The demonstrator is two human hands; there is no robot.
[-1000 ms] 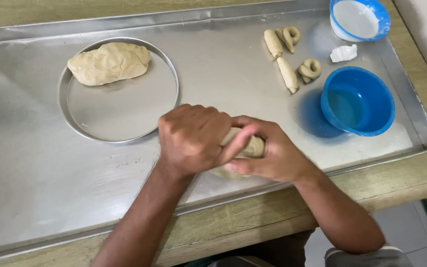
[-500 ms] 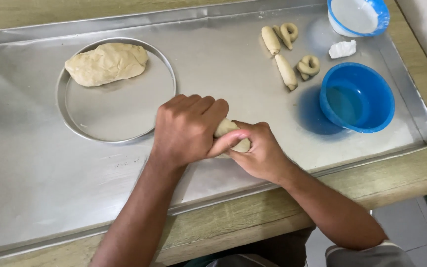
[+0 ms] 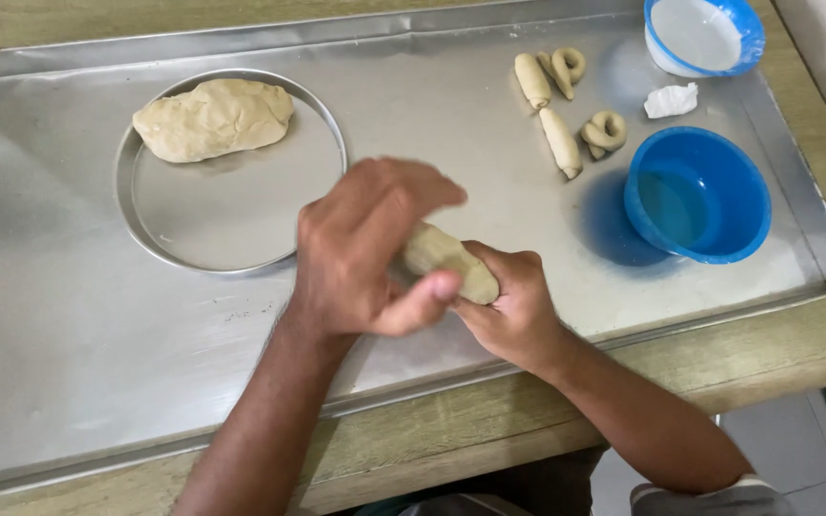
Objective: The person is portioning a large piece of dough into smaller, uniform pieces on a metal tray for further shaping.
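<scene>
A short roll of pale dough (image 3: 444,258) lies between my two hands above the steel sheet (image 3: 69,315). My right hand (image 3: 513,306) cups it from below and the right. Over its left end my left hand (image 3: 365,248) is pressed, thumb against the roll, fingers blurred. A large lump of the same dough (image 3: 212,118) rests on a round steel plate (image 3: 241,215) at the back left.
Several shaped dough pieces (image 3: 566,105), sticks and loops, lie at the back right. A blue bowl of water (image 3: 698,194) stands right of my hands, a white-lined blue bowl (image 3: 705,33) behind it, and a small white lump (image 3: 671,99) between them. The wooden table edge (image 3: 528,420) runs along the front.
My hands have worked the dough roll between them, and the left hand's fingers have lifted and spread from over the roll. The roll shows more now.
</scene>
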